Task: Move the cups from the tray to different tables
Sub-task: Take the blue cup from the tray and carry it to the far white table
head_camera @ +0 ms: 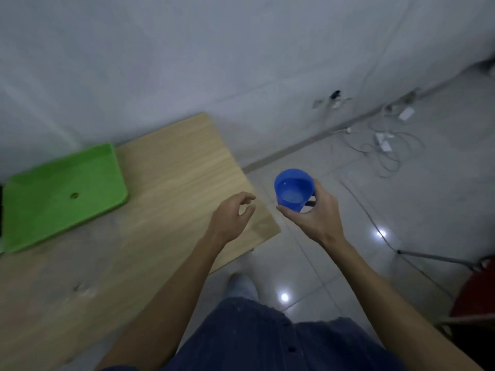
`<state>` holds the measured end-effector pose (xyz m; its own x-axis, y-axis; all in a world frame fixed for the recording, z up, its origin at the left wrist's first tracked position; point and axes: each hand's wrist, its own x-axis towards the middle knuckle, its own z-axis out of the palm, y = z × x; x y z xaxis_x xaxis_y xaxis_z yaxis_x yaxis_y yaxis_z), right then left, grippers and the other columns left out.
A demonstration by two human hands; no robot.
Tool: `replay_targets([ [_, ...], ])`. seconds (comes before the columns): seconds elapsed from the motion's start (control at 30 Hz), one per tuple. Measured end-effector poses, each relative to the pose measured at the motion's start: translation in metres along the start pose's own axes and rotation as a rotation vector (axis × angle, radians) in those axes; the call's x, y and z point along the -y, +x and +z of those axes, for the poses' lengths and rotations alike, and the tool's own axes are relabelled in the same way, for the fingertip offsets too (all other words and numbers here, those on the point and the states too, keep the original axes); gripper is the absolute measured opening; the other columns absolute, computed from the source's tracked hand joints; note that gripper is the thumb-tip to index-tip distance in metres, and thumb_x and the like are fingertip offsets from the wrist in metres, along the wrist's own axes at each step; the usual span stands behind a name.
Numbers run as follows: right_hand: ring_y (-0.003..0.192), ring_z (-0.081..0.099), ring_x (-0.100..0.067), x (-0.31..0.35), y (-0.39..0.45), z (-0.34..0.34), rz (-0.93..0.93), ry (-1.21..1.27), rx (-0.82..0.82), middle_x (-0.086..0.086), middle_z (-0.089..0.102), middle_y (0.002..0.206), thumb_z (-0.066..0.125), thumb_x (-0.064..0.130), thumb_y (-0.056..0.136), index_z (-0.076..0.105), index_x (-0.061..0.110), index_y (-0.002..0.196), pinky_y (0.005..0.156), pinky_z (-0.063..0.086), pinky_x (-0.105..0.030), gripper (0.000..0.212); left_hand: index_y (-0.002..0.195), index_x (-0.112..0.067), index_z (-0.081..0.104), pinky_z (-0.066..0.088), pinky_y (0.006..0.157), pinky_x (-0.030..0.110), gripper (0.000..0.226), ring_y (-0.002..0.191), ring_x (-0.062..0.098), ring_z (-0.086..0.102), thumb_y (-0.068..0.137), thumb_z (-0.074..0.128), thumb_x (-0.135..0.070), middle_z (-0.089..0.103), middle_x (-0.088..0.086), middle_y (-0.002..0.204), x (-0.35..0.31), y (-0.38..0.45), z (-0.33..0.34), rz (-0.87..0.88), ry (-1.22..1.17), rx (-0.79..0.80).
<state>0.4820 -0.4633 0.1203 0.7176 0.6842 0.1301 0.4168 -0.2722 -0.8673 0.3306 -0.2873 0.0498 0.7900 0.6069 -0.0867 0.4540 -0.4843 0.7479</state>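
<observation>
A blue cup (293, 189) is held upright in my right hand (316, 215), out past the table's right corner and above the tiled floor. Its inside looks pale at the bottom. My left hand (231, 216) hovers over the wooden table (171, 180) near that corner, fingers loosely curled and apart, holding nothing. A green tray (61, 194) lies on the table at the left, against the wall, with no cups showing on it; only a small round mark sits near its middle.
White cables and chargers (385, 141) sprawl on the floor by the wall at the right. A thin metal leg (434, 257) and a red seat (474, 293) stand at the right edge. My foot (241, 285) is on the tiles below the table corner.
</observation>
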Motion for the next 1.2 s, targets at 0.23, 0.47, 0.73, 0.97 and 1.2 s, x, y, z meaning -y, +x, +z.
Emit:
replay_targets([
  [0.23, 0.102, 0.066, -0.003, -0.077, 0.025, -0.106, 0.161, -0.04, -0.242, 0.015, 0.068, 0.116, 0.093, 0.039, 0.067, 0.06, 0.024, 0.134, 0.083, 0.062, -0.032, 0.076, 0.119, -0.028, 0.068, 0.056, 0.091, 0.037, 0.026, 0.104, 0.01, 0.068, 0.099, 0.057, -0.041, 0.073, -0.009, 0.109, -0.086, 0.112, 0.094, 0.154, 0.035, 0.225],
  [0.47, 0.105, 0.064, -0.002, -0.148, 0.085, -0.201, 0.283, -0.062, -0.46, 0.011, 0.068, 0.12, 0.093, 0.037, 0.069, 0.059, 0.021, 0.135, 0.083, 0.06, -0.024, 0.076, 0.12, -0.028, 0.068, 0.057, 0.09, 0.039, 0.023, 0.1, 0.009, 0.067, 0.101, 0.059, -0.037, 0.071, -0.011, 0.104, -0.18, 0.243, 0.184, 0.301, 0.053, 0.419],
  [0.73, 0.107, 0.064, -0.005, -0.22, 0.177, -0.299, 0.403, -0.035, -0.629, 0.01, 0.067, 0.123, 0.089, 0.048, 0.068, 0.057, 0.022, 0.137, 0.084, 0.06, -0.026, 0.08, 0.12, -0.03, 0.067, 0.058, 0.094, 0.042, 0.023, 0.104, 0.008, 0.067, 0.1, 0.059, -0.039, 0.072, -0.012, 0.106, -0.296, 0.387, 0.277, 0.446, 0.097, 0.627],
  [0.97, 0.106, 0.064, -0.002, -0.314, 0.258, -0.402, 0.478, -0.002, -0.774, 0.015, 0.066, 0.119, 0.091, 0.048, 0.068, 0.057, 0.024, 0.136, 0.083, 0.059, -0.021, 0.079, 0.123, -0.03, 0.066, 0.058, 0.096, 0.043, 0.024, 0.106, 0.008, 0.067, 0.101, 0.06, -0.038, 0.072, -0.011, 0.108, -0.393, 0.503, 0.394, 0.527, 0.145, 0.738],
  [1.2, 0.106, 0.063, 0.001, -0.407, 0.329, -0.552, 0.493, -0.005, -0.801, 0.026, 0.063, 0.116, 0.092, 0.043, 0.07, 0.057, 0.023, 0.136, 0.083, 0.056, -0.016, 0.077, 0.124, -0.026, 0.067, 0.057, 0.097, 0.041, 0.024, 0.107, 0.01, 0.069, 0.101, 0.062, -0.033, 0.074, -0.007, 0.11, -0.521, 0.6, 0.528, 0.53, 0.123, 0.801],
])
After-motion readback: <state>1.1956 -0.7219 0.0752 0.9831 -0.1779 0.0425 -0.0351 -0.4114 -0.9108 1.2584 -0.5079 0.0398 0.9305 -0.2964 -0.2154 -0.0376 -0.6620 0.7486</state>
